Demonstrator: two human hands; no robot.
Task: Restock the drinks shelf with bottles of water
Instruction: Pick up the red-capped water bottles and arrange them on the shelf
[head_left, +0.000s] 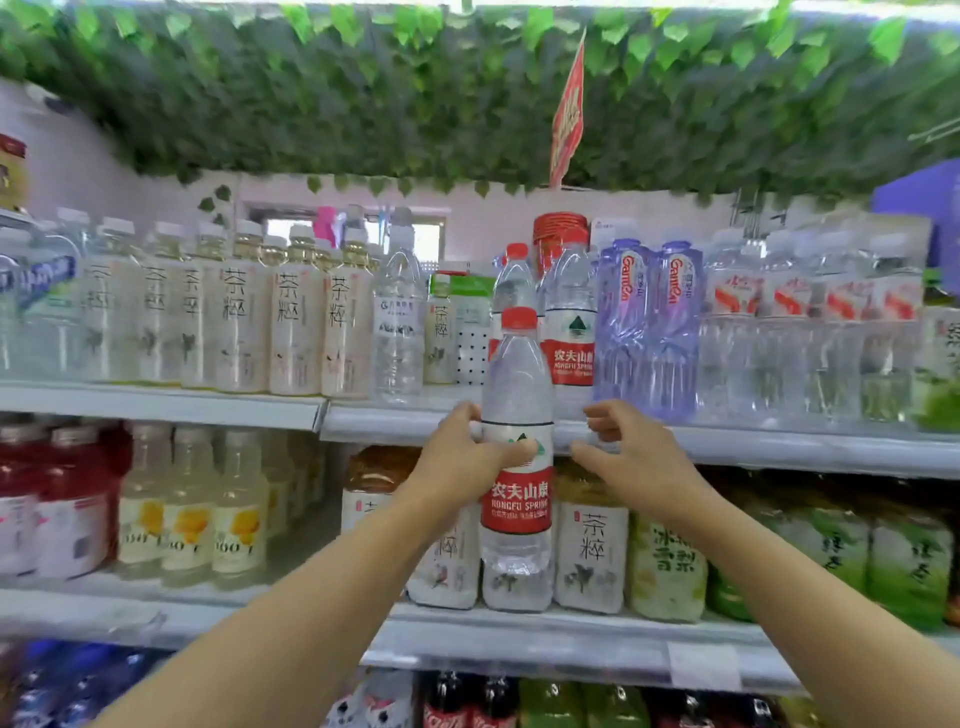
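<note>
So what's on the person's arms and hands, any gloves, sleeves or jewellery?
Nothing worn that shows. The left hand and right hand are bare, with no gloves, rings or watch visible. Both forearms are uncovered right to the bottom edge of the head view, so any sleeves end out of frame.

Clear glossy plastic water bottle with glossy red label, smooth pale metal shelf edge

— What does this person wear on the arms?
— Nothing. Both forearms are bare, no sleeve visible. The left hand, at nine o'clock from the right hand, has no ring, and no glove.
</note>
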